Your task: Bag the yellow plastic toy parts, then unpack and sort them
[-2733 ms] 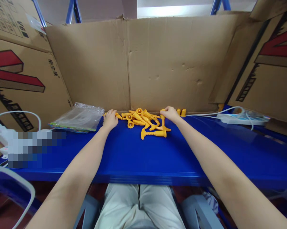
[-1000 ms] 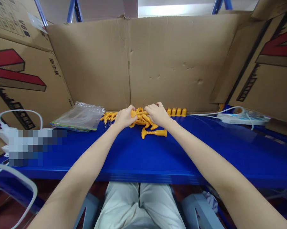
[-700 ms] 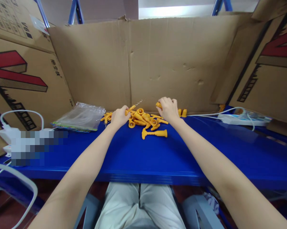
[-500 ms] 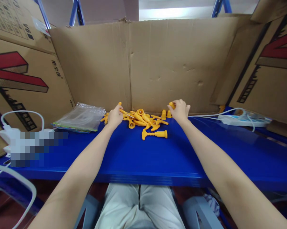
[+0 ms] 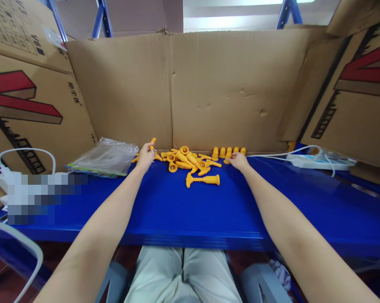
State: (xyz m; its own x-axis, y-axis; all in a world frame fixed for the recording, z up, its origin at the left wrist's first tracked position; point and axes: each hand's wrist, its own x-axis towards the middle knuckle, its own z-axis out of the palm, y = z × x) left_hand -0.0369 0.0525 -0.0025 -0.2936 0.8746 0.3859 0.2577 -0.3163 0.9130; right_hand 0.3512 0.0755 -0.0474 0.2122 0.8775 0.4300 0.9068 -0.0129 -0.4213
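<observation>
Blue tabletop (image 5: 190, 208), cardboard wall (image 5: 227, 92) behind, left grip (image 5: 145, 157) clasping yellow handle (image 5: 153, 141), right grip (image 5: 239, 161) pinching yellow cap (image 5: 227, 160)

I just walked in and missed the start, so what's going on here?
A seated person is handling yellow parts at a blue table. The left hand holds up a yellow handle, while the right hand has hold of a yellow cap in front of a row of upright caps. A loose pile of yellow parts lies between the hands. Nearer the person, one hammer-shaped piece lies alone. Plastic bags lie off to the left.
</observation>
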